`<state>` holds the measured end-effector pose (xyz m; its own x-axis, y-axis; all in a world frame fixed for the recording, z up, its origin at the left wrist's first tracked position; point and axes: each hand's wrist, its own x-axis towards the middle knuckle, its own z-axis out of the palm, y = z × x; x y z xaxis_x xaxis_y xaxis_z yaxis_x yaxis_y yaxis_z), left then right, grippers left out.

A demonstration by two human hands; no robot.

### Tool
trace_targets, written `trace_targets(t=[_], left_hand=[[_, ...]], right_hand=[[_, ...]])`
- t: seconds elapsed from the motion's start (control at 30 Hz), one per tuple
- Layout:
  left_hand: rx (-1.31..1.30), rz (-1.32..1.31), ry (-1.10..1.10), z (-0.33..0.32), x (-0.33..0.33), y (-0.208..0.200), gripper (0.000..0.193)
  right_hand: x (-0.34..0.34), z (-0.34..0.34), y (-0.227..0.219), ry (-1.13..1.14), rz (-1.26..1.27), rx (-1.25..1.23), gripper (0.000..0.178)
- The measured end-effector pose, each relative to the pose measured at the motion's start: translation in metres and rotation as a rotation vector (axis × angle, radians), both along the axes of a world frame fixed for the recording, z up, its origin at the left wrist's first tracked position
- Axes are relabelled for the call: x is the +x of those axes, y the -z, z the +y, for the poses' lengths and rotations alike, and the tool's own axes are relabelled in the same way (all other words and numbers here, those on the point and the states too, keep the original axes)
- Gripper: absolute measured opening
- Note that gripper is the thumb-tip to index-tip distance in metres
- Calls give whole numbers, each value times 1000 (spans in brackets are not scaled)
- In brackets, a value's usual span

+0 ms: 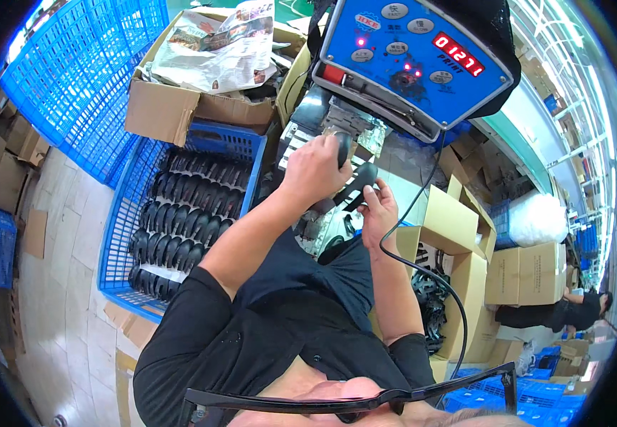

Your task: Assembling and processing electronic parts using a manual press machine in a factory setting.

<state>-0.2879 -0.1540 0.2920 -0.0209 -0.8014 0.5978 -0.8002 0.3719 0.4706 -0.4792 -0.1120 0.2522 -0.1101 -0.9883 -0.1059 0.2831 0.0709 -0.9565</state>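
Note:
My left hand (315, 169) reaches to the front of a machine, its fingers closed round a smooth black curved part (344, 147). Just to its right, my right hand (379, 210) pinches a second black curved part (365, 175), rounded at its upper end, between thumb and fingers. Whether the first part touches the metal fixture (351, 117) behind it I cannot tell. Above both hands stands the machine's blue control panel (415, 60), with round buttons and a lit red display.
At left, a blue crate (112, 242) holds rows of black curved parts. Behind it an open carton (159, 114) bears crumpled newspaper (212, 50). An open carton (468, 285) of black parts stands at right. A black cable (458, 302) hangs past my right arm. Another person (554, 313) is far right.

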Motion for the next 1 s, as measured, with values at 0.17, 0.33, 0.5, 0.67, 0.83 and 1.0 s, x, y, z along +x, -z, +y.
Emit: trace_targets(t=[0.17, 0.33, 0.5, 0.67, 0.83, 1.0], left_hand=[[23, 258, -29, 35, 41, 4, 40], [239, 287, -88, 85, 90, 20, 42], [466, 299, -273, 143, 154, 71, 45], [762, 309, -379, 202, 229, 118, 47], [1014, 52, -501, 289, 277, 154, 44], [1248, -91, -456, 317, 273, 168, 43]], right_hand=[[28, -27, -17, -101, 5, -88, 42], [49, -61, -2, -31, 243, -126, 49], [54, -54, 13, -9, 273, -82, 50], [-43, -8, 58, -74, 345, -52, 49], [-178, 31, 121, 122, 550, 169, 55], [-322, 83, 193, 389, 721, 326, 52]])
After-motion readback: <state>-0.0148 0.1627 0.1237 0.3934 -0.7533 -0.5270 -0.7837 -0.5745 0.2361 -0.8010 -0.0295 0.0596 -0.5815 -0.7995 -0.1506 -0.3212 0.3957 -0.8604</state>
